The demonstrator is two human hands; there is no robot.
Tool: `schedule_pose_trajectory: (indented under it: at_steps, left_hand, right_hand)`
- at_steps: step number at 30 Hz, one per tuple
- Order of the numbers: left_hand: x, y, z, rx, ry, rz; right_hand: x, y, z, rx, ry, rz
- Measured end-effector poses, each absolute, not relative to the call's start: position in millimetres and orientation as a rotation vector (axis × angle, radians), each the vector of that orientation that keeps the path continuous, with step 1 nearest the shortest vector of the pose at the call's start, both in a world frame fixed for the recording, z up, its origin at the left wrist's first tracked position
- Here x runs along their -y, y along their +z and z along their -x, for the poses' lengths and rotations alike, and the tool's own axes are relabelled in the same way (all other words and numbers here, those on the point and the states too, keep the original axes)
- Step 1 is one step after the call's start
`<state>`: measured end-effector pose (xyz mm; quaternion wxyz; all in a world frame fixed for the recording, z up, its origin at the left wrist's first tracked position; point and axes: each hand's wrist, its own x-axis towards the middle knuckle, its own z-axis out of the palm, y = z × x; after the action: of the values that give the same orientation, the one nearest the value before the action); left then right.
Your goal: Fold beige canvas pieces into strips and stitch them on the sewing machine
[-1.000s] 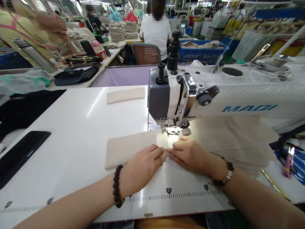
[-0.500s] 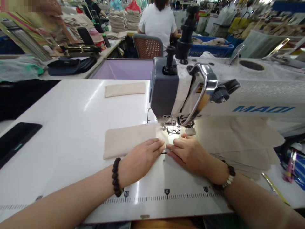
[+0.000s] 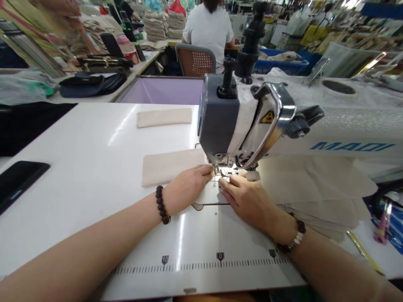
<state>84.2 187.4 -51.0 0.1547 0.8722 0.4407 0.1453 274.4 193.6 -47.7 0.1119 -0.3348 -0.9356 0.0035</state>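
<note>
A folded beige fabric piece (image 3: 171, 165) lies flat on the white sewing table, its right end running to the presser foot (image 3: 227, 171) of the sewing machine (image 3: 218, 117). My left hand (image 3: 190, 184) is on the fabric's right front edge, fingers pressed together beside the needle area. My right hand (image 3: 247, 197) is just right of the presser foot, its fingers curled and closed. What those fingertips hold, if anything, is hidden. Both wrists wear bead bracelets.
A second folded beige strip (image 3: 164, 118) lies farther back. Several beige fabric panels (image 3: 315, 180) are stacked under the machine arm. Yellow-handled tweezers (image 3: 365, 253) lie at right, a black phone (image 3: 22, 182) at left. A person in white (image 3: 208, 31) sits ahead.
The fabric has slid away from me along the needle area, its front edge now farther back. My left hand has moved forward with it; my right hand has shifted slightly forward.
</note>
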Motion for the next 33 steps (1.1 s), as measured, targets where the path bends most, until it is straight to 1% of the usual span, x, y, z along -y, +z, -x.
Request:
schedule_pose_trajectory:
  at_steps: [7, 11, 14, 17, 20, 23, 24, 25, 26, 27, 28, 30, 33]
  left_hand:
    - [-198, -48, -83, -1.33, 0.318, -2.534]
    - [-191, -41, -88, -1.374, 0.186, -2.615]
    - [-187, -40, -96, -1.531, 0.031, -2.675]
    - [-189, -40, -98, -1.74, -0.083, -2.606]
    - [-194, -25, -77, -1.809, -0.02, -2.432]
    - [-195, 8, -34, -1.898, 0.166, -2.287]
    - [-194, 19, -20, -1.884, 0.418, -2.139]
    - [-191, 28, -8, -1.755, 0.639, -1.955]
    - [-188, 33, 1, -1.647, 0.822, -1.757]
    - [-183, 35, 8, -1.542, 0.933, -1.597]
    - [-178, 32, 11, -1.475, 0.975, -1.496]
    - [-165, 15, 10, -1.555, 0.927, -1.502]
    - [-141, -21, -5, -2.041, 0.706, -1.931]
  right_hand:
    - [-194, -48, -275, 2.741, 0.007, 0.983]
    - [-194, -47, -275, 2.735, 0.016, 0.981]
    - [-194, -48, -275, 2.733, 0.018, 0.982]
    - [-194, -49, -275, 2.74, 0.025, 0.98]
    - [-194, -49, -276, 2.739, 0.016, 0.98]
    - [-194, -48, -276, 2.742, 0.017, 0.965]
    - [-194, -47, -276, 2.748, 0.016, 0.957]
    - [-194, -47, -276, 2.755, 0.012, 0.951]
    - [-194, -48, -276, 2.76, 0.001, 0.95]
    - [-194, -48, -276, 2.764, -0.012, 0.949]
    - [-194, -48, -277, 2.766, -0.026, 0.951]
    - [-194, -49, -277, 2.767, -0.045, 0.953]
    - [-194, -49, -277, 2.769, -0.043, 0.949]
